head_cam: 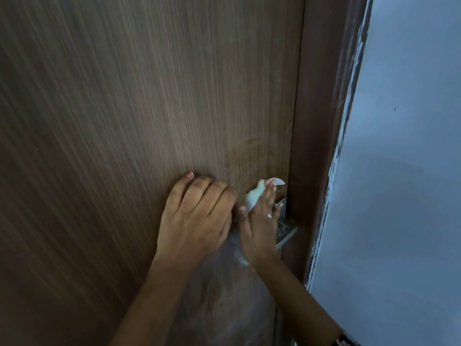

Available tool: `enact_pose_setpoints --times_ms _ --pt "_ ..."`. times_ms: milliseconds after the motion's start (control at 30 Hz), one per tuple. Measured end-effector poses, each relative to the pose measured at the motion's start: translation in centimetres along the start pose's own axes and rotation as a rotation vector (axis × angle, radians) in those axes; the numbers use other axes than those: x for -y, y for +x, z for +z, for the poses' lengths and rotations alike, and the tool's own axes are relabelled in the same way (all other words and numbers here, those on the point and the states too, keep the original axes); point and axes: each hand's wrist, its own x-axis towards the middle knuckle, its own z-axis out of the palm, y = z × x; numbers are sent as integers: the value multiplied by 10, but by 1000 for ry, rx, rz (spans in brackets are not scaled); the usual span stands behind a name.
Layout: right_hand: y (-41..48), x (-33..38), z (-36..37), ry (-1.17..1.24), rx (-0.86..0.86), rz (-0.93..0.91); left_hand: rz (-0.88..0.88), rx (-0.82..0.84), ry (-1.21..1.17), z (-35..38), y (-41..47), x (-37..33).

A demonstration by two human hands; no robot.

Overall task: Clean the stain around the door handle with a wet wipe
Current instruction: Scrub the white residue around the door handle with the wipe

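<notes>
Item: brown wood-grain door (pixel 124 121); silver metal door handle (pixel 287 228) at its right edge, partly hidden.
Right hand (pixel 259 226): fingers straight, pressing a bunched white wet wipe (pixel 253 198) to the door just left of the handle.
Left hand (pixel 197 216): flat, spread, bracing the door alongside.
Faint smudge (pixel 247 156): above both hands.
Recommended: short firm strokes, a clean fold outward, working close round the handle.

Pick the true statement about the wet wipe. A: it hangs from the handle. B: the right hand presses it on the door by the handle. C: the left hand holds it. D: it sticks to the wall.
B: the wet wipe shows under the right hand, beside the handle.
</notes>
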Motion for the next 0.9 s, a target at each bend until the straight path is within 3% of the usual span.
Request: enact_pose_setpoints --times_ms 200,367,600,733,900 --pt "46 -17 -25 109 -162 128 13 15 30 2 -1 0" --pt "49 -24 -30 10 -285 153 11 29 43 2 -2 0" --pt "51 -35 -41 123 -418 339 7 44 34 3 -2 0" --pt "46 -34 -40 131 -394 352 6 42 31 4 -2 -1" --pt "7 -20 -28 96 -284 186 -2 28 25 8 -2 -5"
